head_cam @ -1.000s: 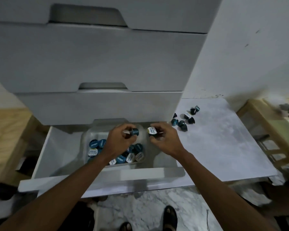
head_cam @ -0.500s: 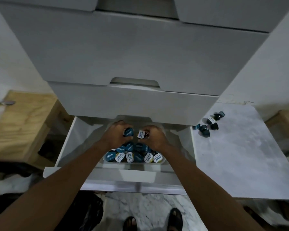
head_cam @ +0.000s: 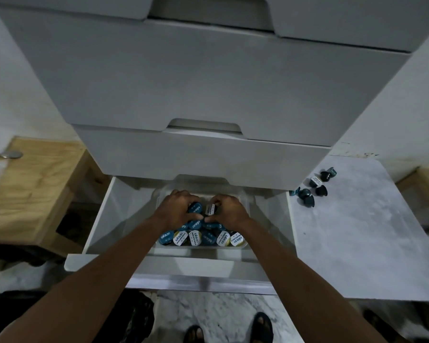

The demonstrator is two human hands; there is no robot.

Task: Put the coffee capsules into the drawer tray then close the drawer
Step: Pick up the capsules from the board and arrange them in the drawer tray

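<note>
Both hands, left and right, have sunk into the tray, fingers each grasping a capsule nearly seated; six capsules wait right on the tabletop.

Hands hide the tray's far capsules; spoon cut off.
</note>
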